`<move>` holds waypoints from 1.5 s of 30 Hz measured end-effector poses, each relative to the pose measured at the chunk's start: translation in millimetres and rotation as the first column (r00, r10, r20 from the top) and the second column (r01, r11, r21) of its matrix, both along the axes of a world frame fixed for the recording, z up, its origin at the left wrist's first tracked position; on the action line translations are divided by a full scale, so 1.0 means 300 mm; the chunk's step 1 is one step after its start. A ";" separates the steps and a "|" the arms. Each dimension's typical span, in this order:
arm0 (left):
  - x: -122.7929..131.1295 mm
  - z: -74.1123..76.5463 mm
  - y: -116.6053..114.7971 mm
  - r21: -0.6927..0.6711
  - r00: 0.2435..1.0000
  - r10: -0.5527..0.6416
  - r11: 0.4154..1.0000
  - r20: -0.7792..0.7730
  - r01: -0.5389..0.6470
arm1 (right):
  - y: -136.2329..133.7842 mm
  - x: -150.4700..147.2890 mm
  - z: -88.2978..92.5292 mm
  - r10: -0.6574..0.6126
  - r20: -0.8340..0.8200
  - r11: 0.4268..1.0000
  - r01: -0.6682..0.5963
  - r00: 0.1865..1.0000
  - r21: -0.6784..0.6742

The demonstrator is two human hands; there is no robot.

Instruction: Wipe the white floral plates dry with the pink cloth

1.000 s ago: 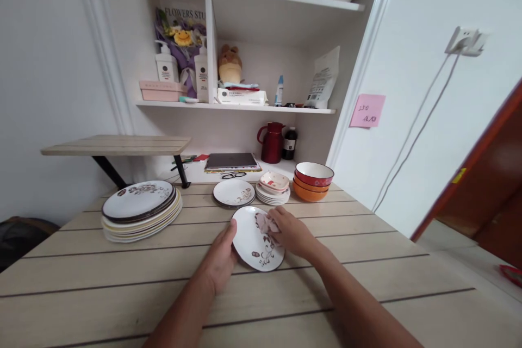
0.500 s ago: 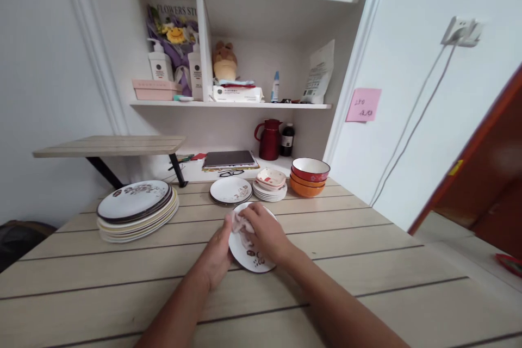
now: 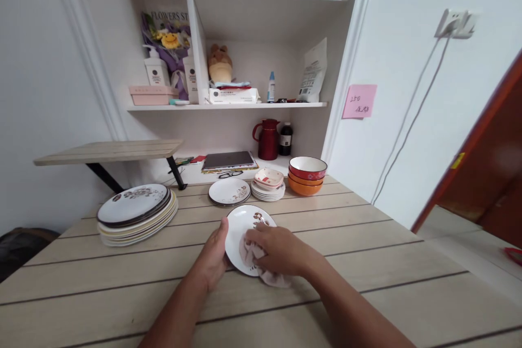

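Observation:
A white plate (image 3: pixel 235 228) with a brown flower pattern and dark rim is low over the table in front of me. My left hand (image 3: pixel 215 253) grips its left edge, thumb at the rim, the other fingers partly hidden behind and below. Over the plate's right half, my right hand (image 3: pixel 279 247) is closed on a pale pink cloth (image 3: pixel 255 253) and presses it against the surface. Part of the cloth hangs past the plate's lower right edge. Whether the plate rests on the table or is slightly lifted I cannot tell.
Stacked plates (image 3: pixel 134 206) stand at the left by a small raised shelf (image 3: pixel 110 151). Behind my plate are a few similar plates (image 3: pixel 229 191), small dishes (image 3: pixel 268 187) and stacked bowls (image 3: pixel 306 175). Farther back are a laptop (image 3: pixel 228 160), glasses (image 3: pixel 230 174) and a red jug (image 3: pixel 268 140).
My right hand and the cloth have moved from the plate's upper part down and right, baring its upper flowers. My left hand still holds the left edge. The view has shifted slightly.

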State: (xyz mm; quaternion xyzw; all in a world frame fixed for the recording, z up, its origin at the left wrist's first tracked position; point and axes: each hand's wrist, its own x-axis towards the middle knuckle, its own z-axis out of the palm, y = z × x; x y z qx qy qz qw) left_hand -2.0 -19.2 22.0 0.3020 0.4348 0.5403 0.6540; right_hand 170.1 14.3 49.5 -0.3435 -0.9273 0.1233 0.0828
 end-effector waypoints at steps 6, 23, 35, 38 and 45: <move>-0.005 -0.013 0.016 0.016 0.999 -0.015 1.000 0.043 0.014 | 0.046 -0.077 -0.049 -0.003 -0.279 1.000 0.003 0.960 0.001; -0.002 -0.001 0.000 -0.036 1.000 0.025 0.999 -0.005 -0.025 | 0.010 -0.006 -0.011 -0.040 0.025 0.998 0.038 0.999 0.057; 0.009 -0.016 0.014 0.036 0.997 0.061 0.997 0.035 -0.063 | 0.144 -0.039 -0.060 -0.248 -0.206 0.962 0.266 0.946 0.060; 0.010 -0.016 0.009 0.049 0.997 0.064 0.997 0.032 -0.066 | 0.120 0.009 -0.044 -0.311 -0.037 0.950 0.311 0.950 0.007; 0.003 -0.018 0.015 0.025 0.998 0.023 0.999 0.060 -0.024 | 0.007 -0.028 -0.031 -0.094 -0.042 0.995 0.095 0.995 0.011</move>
